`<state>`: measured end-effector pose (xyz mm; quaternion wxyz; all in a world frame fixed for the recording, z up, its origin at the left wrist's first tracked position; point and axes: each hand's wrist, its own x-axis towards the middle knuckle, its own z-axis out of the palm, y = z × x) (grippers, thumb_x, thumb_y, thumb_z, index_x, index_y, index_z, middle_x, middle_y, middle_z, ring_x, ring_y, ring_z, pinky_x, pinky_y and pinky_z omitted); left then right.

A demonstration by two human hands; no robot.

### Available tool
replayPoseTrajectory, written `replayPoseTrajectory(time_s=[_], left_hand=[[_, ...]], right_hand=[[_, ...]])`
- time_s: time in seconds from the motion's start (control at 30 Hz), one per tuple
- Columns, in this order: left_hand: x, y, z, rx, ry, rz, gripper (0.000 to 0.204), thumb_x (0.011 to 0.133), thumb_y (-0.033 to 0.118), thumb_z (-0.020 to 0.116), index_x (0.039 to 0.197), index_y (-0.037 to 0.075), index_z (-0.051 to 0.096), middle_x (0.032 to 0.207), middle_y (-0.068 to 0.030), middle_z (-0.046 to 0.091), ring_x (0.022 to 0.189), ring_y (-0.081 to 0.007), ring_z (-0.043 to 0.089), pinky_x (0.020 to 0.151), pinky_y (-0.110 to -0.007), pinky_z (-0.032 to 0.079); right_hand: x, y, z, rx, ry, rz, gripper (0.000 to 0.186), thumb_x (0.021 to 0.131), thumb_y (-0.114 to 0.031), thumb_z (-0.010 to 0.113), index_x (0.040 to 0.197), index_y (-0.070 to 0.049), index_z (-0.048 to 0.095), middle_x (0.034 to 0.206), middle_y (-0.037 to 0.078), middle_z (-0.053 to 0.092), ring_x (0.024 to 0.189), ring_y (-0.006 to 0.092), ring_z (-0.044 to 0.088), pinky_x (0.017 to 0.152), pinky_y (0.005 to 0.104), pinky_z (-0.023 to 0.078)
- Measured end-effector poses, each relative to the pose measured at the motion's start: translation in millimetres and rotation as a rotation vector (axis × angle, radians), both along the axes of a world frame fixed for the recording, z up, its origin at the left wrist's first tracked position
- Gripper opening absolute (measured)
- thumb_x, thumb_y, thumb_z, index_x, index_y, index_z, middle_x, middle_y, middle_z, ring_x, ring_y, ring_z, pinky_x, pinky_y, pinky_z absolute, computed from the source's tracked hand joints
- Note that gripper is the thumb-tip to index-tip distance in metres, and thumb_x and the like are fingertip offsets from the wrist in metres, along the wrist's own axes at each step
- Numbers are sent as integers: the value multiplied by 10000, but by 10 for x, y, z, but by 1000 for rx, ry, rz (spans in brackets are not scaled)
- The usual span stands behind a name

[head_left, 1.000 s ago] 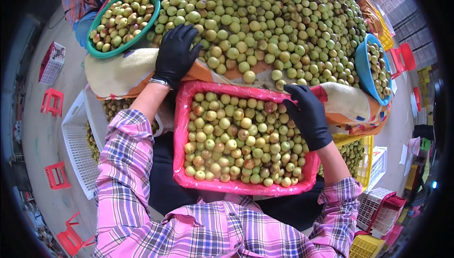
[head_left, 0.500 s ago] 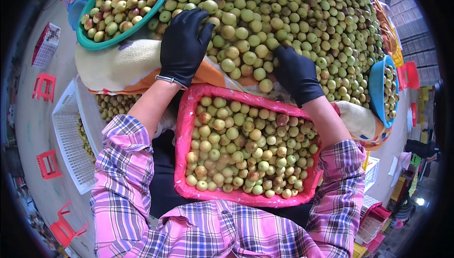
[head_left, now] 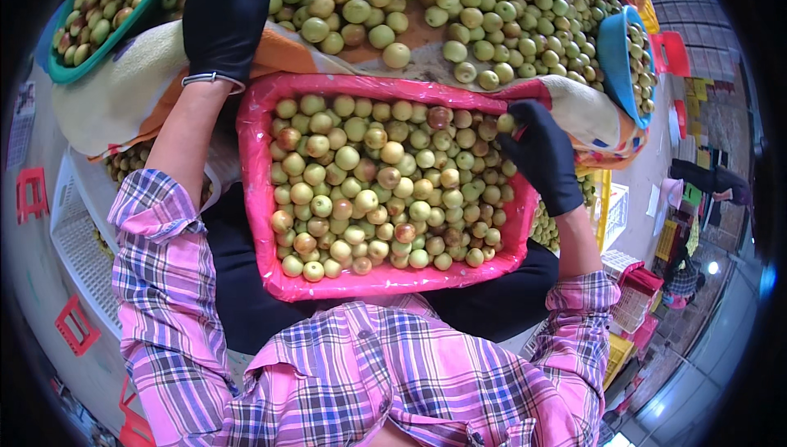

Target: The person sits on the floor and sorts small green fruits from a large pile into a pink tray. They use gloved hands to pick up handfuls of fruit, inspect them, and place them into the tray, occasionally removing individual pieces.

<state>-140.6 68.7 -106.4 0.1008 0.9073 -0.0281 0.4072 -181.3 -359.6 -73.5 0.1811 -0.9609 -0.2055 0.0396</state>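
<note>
My left hand, in a black glove, reaches over the heap of green and brownish round fruit at the top, thumb apart from the fingers, whose tips are partly cropped. My right hand, also gloved, pinches a small green fruit at the upper right rim of a red plastic-lined tub. The tub rests on my legs and holds many similar fruit. An orange and cream cloth drapes along the heap's near edge, above the tub.
A green basin and a blue basin of fruit flank the heap. A white crate, a yellow crate and red stools stand on the floor. Other people are at the far right.
The view has shifted. My right hand reached into the heap, then came back to the tub's rim with a fruit. My left hand moved farther up over the heap.
</note>
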Motion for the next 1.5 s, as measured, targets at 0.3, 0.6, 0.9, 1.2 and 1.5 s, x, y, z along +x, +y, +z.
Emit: replayPoseTrajectory(time_s=[0.3,0.6,0.9,1.2,1.5], left_hand=[[1,18,-27,4,45,-15,279,953,266,572,1130,62,643,1100,-118,666,1046,-298,619,907,-372,484],[-21,-59,44,-72,6,47,226,927,193,561,1104,76,637,1076,-129,665,1017,-315,623,893,-401,489],[-68,-115,116,-125,-22,28,220,916,155,558,1100,60,633,1081,-135,660,1037,-319,613,894,-403,485],[-96,-106,175,-134,1,40,219,905,165,592,1092,58,626,1076,-129,654,1047,-314,605,903,-405,479],[-37,-110,93,-83,-19,39,235,919,189,598,1117,67,631,1089,-127,657,1047,-312,609,914,-400,481]], right_hand=[[-398,-296,-197,-113,95,102,370,690,-109,711,1031,-93,570,878,124,576,837,363,605,690,434,502],[-16,347,222,24,116,65,361,767,-123,755,1098,-78,617,967,105,638,829,261,649,718,325,528],[723,2288,-186,235,-585,612,299,781,-88,599,1075,-105,652,1118,67,624,1038,282,592,812,380,505],[1262,1910,-302,245,-450,363,277,815,-41,605,1074,-127,654,1052,105,610,970,305,605,808,377,514],[1519,1161,139,708,145,198,452,837,5,673,1264,-127,603,1164,-55,626,804,33,534,691,195,496]])
